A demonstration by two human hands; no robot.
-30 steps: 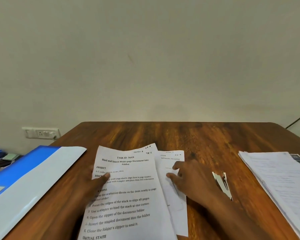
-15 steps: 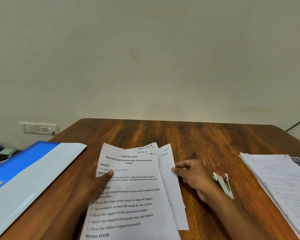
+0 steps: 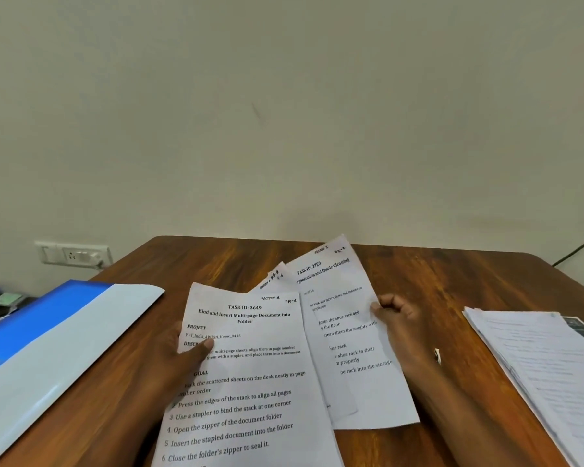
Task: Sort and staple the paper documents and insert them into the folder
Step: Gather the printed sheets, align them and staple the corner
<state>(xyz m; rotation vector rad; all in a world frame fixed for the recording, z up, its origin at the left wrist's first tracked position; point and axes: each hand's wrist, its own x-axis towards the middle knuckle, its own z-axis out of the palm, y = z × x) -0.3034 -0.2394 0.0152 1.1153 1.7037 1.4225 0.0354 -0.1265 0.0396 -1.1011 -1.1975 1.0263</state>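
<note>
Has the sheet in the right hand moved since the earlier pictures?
Yes. The TASK ID 2723 sheet, pinched by the right hand, has swung out rightward and away from the TASK ID 3649 sheet, its top now nearer the table's far edge.

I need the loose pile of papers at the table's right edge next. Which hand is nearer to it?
Right. The right hand pinches a sheet's edge just left of the paper pile. The left hand holds the front sheet farther left, with the fanned sheets between.

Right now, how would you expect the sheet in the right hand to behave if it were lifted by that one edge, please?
The sheet is thin paper, so it would probably droop. The right hand pinches only its edge, so it may swing or slip. It likely weighs almost nothing.
</note>
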